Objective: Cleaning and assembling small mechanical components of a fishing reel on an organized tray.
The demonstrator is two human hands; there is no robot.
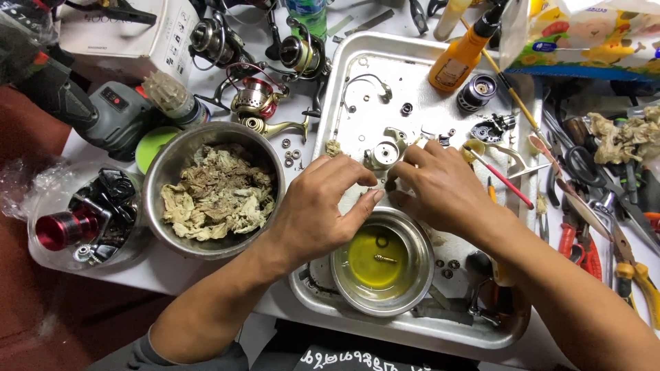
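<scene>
Head view, one frame, items as I log them from my remote station; metal tray [357,51] at centre of the frame, resting on the white desk [206,275]; left hand [323,206] at centre, fingers curled narrow, fingertips touching a small part that I cannot make out, just above the small steel bowl [419,275]; right hand [440,189] just right of centre, fingers bent and pinched close, tips beside the silver reel body [382,154]; whether either hand truly grips anything I cannot tell; the two hands nearly meet at the fingertips over the tray; small steel bowl at lower centre, inside the tray, holding yellow oil with a ring and a small pin lying in it; large steel bowl [172,165] left of centre on the desk, filled with soiled rags [216,192]; orange bottle [457,58] at upper right of the tray, tilted; black spool [476,93] just beside it; red-handled tool [505,180] right of the right hand; gold and red fishing reel [258,103] at upper centre-left; pliers [636,275] at the right edge; red and black reel in a clear bag [75,227] at far left; loose washers [292,154] between large bowl and tray.
</scene>
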